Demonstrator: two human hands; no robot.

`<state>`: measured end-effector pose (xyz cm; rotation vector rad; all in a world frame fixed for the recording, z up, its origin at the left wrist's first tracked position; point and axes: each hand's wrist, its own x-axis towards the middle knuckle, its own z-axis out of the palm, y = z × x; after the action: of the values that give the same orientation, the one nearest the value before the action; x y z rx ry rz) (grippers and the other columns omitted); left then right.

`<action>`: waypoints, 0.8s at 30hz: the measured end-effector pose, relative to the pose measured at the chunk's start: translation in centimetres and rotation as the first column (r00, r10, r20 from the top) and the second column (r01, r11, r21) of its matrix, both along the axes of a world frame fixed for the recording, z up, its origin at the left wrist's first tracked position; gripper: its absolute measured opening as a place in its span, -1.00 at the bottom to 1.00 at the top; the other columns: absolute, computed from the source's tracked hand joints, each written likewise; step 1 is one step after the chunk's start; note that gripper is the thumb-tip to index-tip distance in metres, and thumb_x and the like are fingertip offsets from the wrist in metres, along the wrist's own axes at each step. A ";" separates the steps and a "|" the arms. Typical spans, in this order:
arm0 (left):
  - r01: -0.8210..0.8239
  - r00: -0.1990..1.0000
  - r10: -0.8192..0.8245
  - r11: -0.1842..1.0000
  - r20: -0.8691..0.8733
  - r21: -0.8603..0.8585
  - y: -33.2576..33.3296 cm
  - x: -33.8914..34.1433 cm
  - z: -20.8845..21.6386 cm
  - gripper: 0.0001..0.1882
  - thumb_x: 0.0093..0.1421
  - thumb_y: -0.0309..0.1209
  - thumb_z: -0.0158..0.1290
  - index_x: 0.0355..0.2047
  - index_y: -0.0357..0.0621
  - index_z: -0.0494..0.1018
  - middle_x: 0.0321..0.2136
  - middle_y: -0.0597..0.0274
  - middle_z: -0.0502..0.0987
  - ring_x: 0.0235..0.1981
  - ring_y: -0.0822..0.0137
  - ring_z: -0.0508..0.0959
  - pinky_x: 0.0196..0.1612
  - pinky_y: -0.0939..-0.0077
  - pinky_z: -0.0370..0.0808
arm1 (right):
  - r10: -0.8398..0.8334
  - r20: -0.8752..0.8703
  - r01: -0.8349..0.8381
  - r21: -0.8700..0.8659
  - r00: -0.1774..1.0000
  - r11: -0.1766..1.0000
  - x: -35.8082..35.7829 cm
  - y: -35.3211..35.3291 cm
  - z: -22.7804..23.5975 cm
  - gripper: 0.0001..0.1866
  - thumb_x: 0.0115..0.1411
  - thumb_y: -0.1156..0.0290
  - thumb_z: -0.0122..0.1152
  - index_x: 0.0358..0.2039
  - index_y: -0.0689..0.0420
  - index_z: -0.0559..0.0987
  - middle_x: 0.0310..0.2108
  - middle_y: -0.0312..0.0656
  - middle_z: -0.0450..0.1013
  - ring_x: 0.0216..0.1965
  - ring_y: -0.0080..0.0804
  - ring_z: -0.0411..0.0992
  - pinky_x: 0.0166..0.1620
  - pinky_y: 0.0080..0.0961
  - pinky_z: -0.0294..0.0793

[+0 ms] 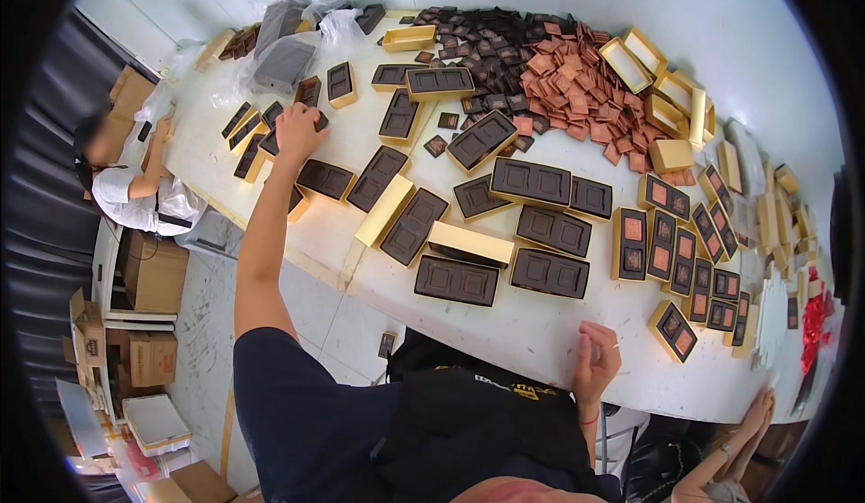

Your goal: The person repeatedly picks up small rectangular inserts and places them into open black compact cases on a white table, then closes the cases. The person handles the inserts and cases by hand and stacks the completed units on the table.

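Observation:
My left hand (302, 132) reaches out to the far left of the table. Its fingers bend down around a gold box with a dark insert (321, 122), mostly covered by the hand. Close by lie several more gold boxes with dark two-hollow inserts, one box (341, 83) standing just beyond the hand and another box (325, 179) nearer to me. Over the table's near edge, my right hand (596, 354) is held with fingers loosely bent and apart, nothing visible in it. Several insert boxes (456, 280) lie between my two arms.
Heaped at the back are black square pieces (496, 62) and copper-coloured square pieces (568, 75). Filled boxes (662, 242) stand in rows at the right, with empty gold boxes (626, 63) behind. Plastic-wrapped inserts (284, 62) sit at the back left. Another person (126, 183) is at the left; another person's hands (755, 413) show lower right.

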<state>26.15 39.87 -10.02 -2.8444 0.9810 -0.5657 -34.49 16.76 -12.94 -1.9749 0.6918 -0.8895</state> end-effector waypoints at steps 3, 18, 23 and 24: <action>0.004 0.999 -0.003 0.999 0.034 -0.041 -0.5 1.9 -0.4 -0.74 -0.02 -0.16 0.26 -0.36 0.01 0.67 -0.21 0.20 0.61 -0.10 0.08 0.55 0.03 0.13 0.42 | 0.025 0.006 -0.024 -0.029 1.000 0.999 0.4 0.0 0.3 -0.83 0.19 0.65 0.19 -0.21 0.26 0.64 -0.20 -0.01 0.59 -0.15 -0.17 0.56 -0.05 -0.40 0.51; -0.021 0.296 -0.888 0.361 -0.351 -0.932 -13.5 -15.8 11.7 -0.83 0.25 -0.32 0.26 -0.46 -0.06 0.56 -0.50 0.56 0.51 -0.47 0.68 0.39 -0.40 0.67 0.32 | 0.386 0.009 -0.358 -0.352 0.922 0.865 14.5 -5.5 12.4 -0.26 0.02 0.33 0.51 0.22 0.16 0.41 0.26 0.02 0.31 0.32 0.04 0.22 0.33 -0.14 0.20; -0.146 -0.144 -0.905 0.419 -0.399 -0.896 -18.2 -21.8 12.3 -0.81 0.28 -0.31 0.22 -0.24 -0.17 0.66 -0.36 0.36 0.65 -0.30 0.59 0.55 -0.20 0.57 0.50 | 0.460 0.273 -0.496 0.077 0.845 0.865 20.9 -5.9 13.6 -0.29 0.25 0.42 0.30 0.37 0.17 0.23 0.19 -0.11 0.35 0.17 -0.36 0.34 0.21 -0.44 0.30; -0.064 -0.121 -0.903 0.421 -0.412 -0.905 -19.1 -19.8 11.7 -0.81 0.29 -0.31 0.21 -0.22 -0.17 0.67 -0.33 0.32 0.67 -0.28 0.57 0.57 -0.16 0.55 0.51 | 0.436 0.309 -0.502 0.181 0.846 0.846 21.4 -6.3 13.6 -0.34 0.30 0.46 0.24 0.37 0.17 0.24 0.15 -0.15 0.38 0.10 -0.47 0.39 0.15 -0.52 0.35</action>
<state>6.37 20.79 1.71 -2.8818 2.7180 2.0031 -13.12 10.46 0.63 -1.6493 0.1380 -0.6900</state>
